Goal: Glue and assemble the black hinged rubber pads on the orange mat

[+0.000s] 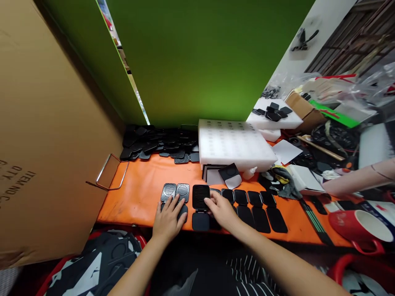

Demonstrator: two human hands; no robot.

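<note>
Green partition (197,61) behind, cardboard box (52,123) on the left, orange tabletop (138,189) below. Pile of black pieces (160,144) at the back; white foam block (236,146) to its right, small white bottle (250,172) at its front edge.

Main part: ridged case (201,198), front centre of tabletop, between the 2 hands. Black, 2 rounded-corner panels joined by a narrow hinge, unfolded. Upper panel has fine horizontal ridges inside a raised rim; lower one is smooth, matte, near the front edge.

Right hand (220,209): thumb on the upper panel's face at its right edge, other fingers curled beside it. Fingertips hidden, can't tell if they're clamped.

Left hand (170,216): fingers spread apart, palm down over the lower half of 2 mesh cases (169,191). Their upper panels are black-rimmed with rounded silver-grey mesh, side by side.

Right of the right hand: row of open black cases (254,199), smaller panels on top, longer dark ones below. 4 upper panels show clearly; the hand hides part of the row. Red mug (344,222) far right.
</note>
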